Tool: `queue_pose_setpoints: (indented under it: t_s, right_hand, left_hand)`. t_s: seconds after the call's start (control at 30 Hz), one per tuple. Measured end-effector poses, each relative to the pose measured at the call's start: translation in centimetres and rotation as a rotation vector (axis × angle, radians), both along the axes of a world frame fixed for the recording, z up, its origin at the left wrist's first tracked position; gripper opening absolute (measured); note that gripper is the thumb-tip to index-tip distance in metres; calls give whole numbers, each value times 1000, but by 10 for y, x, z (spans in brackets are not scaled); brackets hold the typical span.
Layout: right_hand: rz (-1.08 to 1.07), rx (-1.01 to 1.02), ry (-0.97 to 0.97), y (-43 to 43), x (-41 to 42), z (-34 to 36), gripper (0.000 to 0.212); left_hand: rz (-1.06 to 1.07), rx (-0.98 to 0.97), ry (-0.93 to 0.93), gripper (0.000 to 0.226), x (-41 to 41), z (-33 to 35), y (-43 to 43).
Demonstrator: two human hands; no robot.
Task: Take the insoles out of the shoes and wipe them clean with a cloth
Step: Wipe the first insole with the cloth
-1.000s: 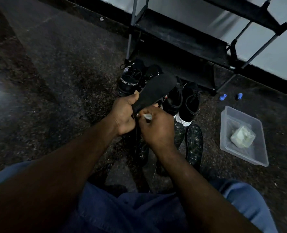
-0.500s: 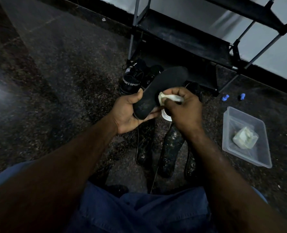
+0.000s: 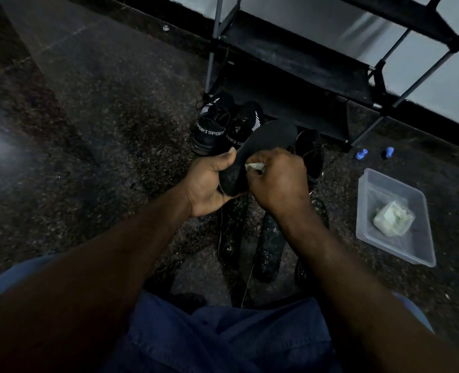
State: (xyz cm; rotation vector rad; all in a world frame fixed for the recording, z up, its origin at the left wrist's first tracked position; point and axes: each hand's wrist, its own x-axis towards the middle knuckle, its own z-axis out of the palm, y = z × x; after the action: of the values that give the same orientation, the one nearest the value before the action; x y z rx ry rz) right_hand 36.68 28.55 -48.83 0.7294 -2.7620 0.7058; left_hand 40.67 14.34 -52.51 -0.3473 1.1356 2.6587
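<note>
Head view shows the left hand (image 3: pixel 208 184) curled round the near end of a black insole (image 3: pixel 267 140). Its thumb lies along the insole's left edge and the other fingers wrap underneath, so that end sits in the palm. The right hand (image 3: pixel 276 180) has its fingers bunched round a small pale cloth (image 3: pixel 255 166), pinching it and pressing it against the insole's upper face about midway along (only a scrap of the cloth peeks out past the knuckles). The insole slants from the left palm up and away to the right, held in the air above the floor (image 3: pixel 102 135), with its far end free of both hands.

Just beyond the left thumb, a pair of black shoes (image 3: pixel 213 125) lettered SPORT stands side by side. Another black shoe (image 3: pixel 310 154) shows just past the right hand. Nearer, below the wrists, more dark insoles (image 3: pixel 270 246) lie on the speckled floor, flecked with light spots.

Well off to the right sits a clear plastic tub (image 3: pixel 400 191) with a crumpled pale wad (image 3: pixel 392 218) inside it. Two small blue caps (image 3: pixel 361 154) lie on the floor beyond the tub. A black shoe rack (image 3: pixel 290 55) stands at the far side against a pale wall. Blue shorts (image 3: pixel 223 335) fill the near edge.
</note>
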Motion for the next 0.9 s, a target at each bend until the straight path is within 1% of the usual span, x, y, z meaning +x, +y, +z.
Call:
queue_pose_setpoints:
  t_s: [0.1, 0.17, 0.27, 0.37, 0.43, 0.47, 0.53, 0.6, 0.7, 0.77, 0.83, 0.9]
  right_hand:
    - [-44, 6, -52, -2, 10, -3, 20]
    - [-51, -46, -112, -6, 23, -4, 17]
    - [-23, -181, -225, -16, 46, -6, 12]
    - [-95, -388, -323, -24, 55, -7, 11]
    - [-151, -486, -332, -25, 56, -9, 10]
    - [-152, -504, -320, -24, 57, -10, 11]
    - [-101, -465, -267, -21, 61, -13, 11]
    - [-38, -353, -188, -16, 60, -17, 11]
    - [-35, -260, -158, -11, 51, -16, 8]
    - [-65, -289, -201, -14, 51, -12, 6]
    - [-89, -361, -277, -19, 53, -10, 6]
    - [-121, -455, -309, -26, 52, -8, 8]
  left_hand:
    - [47, 15, -16, 46, -2, -4, -1]
    - [84, -2, -24, 47, -3, -5, 0]
    - [133, -59, -49, 46, -5, -9, 2]
    - [136, -79, -50, 45, -6, -13, 3]
    - [139, -80, -41, 45, -6, -11, 3]
    - [142, -85, -36, 45, -6, -10, 4]
    - [143, -97, -21, 43, -5, -7, 6]
    - [153, -92, -20, 41, -5, -5, 6]
    - [149, -54, -15, 43, -6, -2, 1]
    - [140, -71, -12, 45, -5, -1, 0]
    - [122, -82, -6, 47, -4, -3, 2]
    - [85, -71, -3, 49, -2, -5, 4]
